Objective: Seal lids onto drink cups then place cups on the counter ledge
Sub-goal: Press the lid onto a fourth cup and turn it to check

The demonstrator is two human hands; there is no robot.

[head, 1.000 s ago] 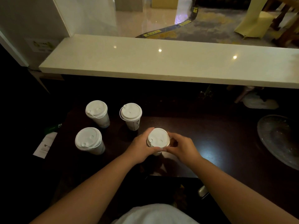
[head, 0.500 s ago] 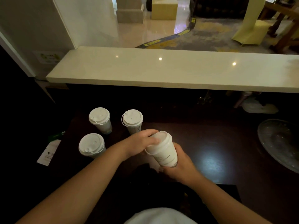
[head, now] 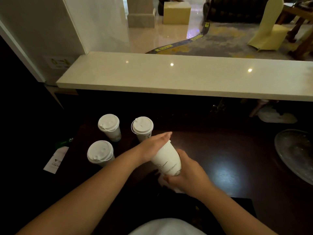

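While my right hand (head: 187, 173) grips the tilted cup (head: 166, 159) low down, my left hand (head: 156, 146) presses flat-fingered on its lid.

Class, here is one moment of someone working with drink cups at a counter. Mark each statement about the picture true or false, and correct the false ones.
1. Three lidded cups stand on the dark table to the left. True: the far-left cup, the middle cup and the near cup.
2. The held cup stands upright. False: it is tilted, top pointing away.
3. The left hand lies flat over the held cup's top. True.
4. A cup already stands on the pale ledge. False: no cup is on it.
5. The right hand grips the held cup near its base. True.
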